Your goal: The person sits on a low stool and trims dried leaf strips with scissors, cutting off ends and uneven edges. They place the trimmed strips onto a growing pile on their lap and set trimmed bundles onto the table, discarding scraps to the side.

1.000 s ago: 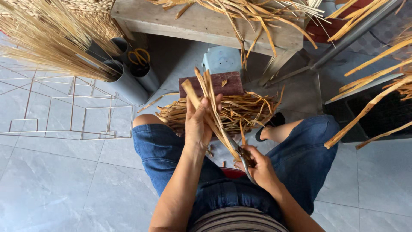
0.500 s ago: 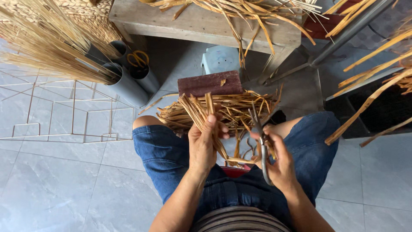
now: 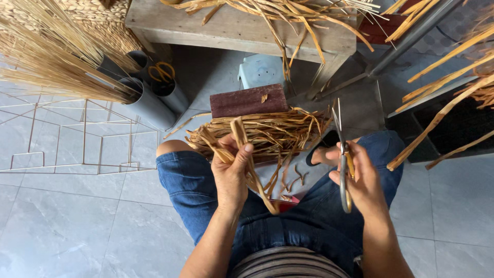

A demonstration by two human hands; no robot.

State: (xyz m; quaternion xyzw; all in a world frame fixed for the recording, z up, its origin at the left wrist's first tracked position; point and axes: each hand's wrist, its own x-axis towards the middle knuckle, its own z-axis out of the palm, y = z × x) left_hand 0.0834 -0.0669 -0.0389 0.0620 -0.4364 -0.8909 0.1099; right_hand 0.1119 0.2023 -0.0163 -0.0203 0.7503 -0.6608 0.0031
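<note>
I see my left hand (image 3: 231, 172) raised over my lap, fingers curled and thumb pressed up, its grip pinching a few dry straw strips (image 3: 247, 159): flat, tan, fibrous ribbons that bend over the top of the fist and trail down toward my thighs. My right hand (image 3: 363, 183) sits just beside my right knee, fingers wrapped through the handles of a pair of scissors (image 3: 340, 154); the slim metal blades point up and away from me and lie pressed together, so that grip is closed on the handles. Between my knees rests a loose, tangled bundle of the same straw (image 3: 267, 131), lying against a dark red-brown rectangular block (image 3: 249, 100) with a rough surface. Short curled offcuts (image 3: 293, 180) lie on the floor below it. I wear blue denim shorts (image 3: 190, 180), coarse and faded. Ahead stands a weathered wooden worktop (image 3: 231, 28) strewn with long straw lengths. To the left, grey plastic tubes (image 3: 149, 100) hold stiff, thin stalks, and one holds orange-handled scissors (image 3: 162, 72). A thin wire frame (image 3: 85, 136) stands on smooth grey floor tiles (image 3: 67, 226).
</note>
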